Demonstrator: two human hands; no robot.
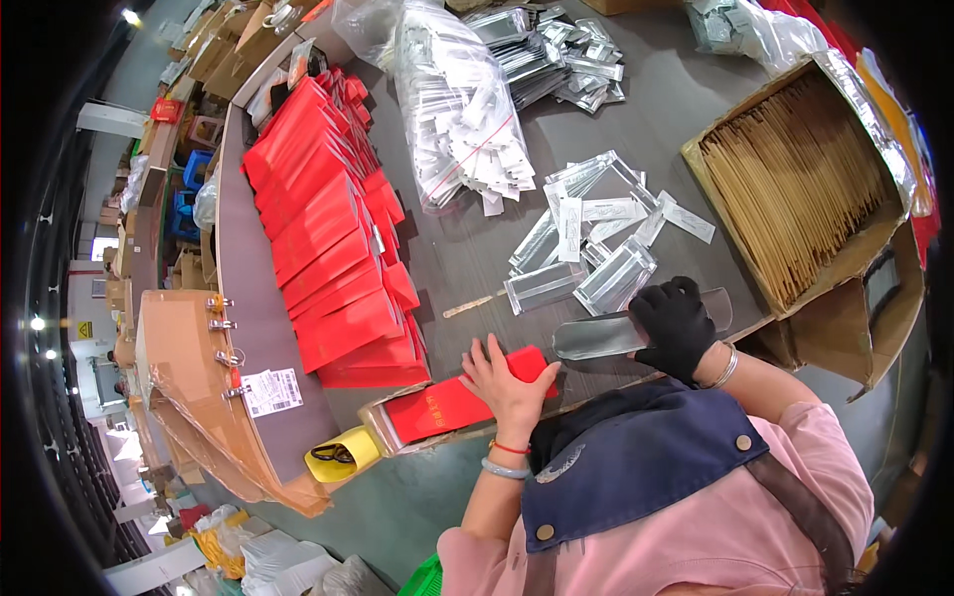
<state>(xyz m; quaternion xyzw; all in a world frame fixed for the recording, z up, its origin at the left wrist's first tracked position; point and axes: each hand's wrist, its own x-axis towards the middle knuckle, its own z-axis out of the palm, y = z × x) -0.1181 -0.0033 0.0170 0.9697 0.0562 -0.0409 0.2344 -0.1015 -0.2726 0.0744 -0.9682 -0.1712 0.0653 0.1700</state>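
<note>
My bare left hand (511, 393) lies with spread fingers across a red paper packet (429, 411) with gold print. The packet rests in a narrow cardboard holder (382, 429) at the table's near edge. To the right, my black-gloved right hand (676, 326) is closed around a long clear plastic tray (594, 338), whose ends stick out on both sides of the fist. Just beyond it lies a loose heap of clear plastic trays (618, 276) and small white sachets (688, 221).
Overlapping red packets (338, 258) line the table's left side. A plastic bag of white sachets (462, 119) stands at the back, near silvery packs (586, 65). On the right is a carton of brown card pieces (795, 179). A yellow holder (343, 455) with black-handled scissors hangs at the near-left edge.
</note>
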